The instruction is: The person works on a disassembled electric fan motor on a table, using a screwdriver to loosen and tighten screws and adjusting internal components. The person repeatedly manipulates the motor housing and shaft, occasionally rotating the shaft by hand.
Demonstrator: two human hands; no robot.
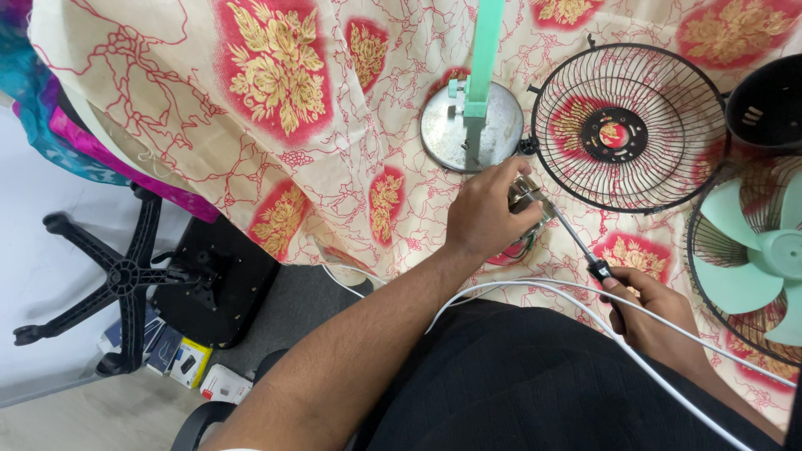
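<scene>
My left hand (484,213) grips a small metal fan motor (529,200) with coloured wires under it, holding it down on the patterned cloth (351,159). My right hand (647,309) is closed round the black handle of a screwdriver (576,242), whose shaft slants up-left with its tip at the motor. A white cable (585,305) runs across my lap and over my right wrist.
A round metal fan base with a mint-green pole (473,117) stands just beyond the motor. A black wire fan guard (628,127) lies to the right, a black housing (769,104) past it, and a second guard holding mint-green blades (756,263) far right. A chair base (125,276) and small boxes (196,367) sit on the floor.
</scene>
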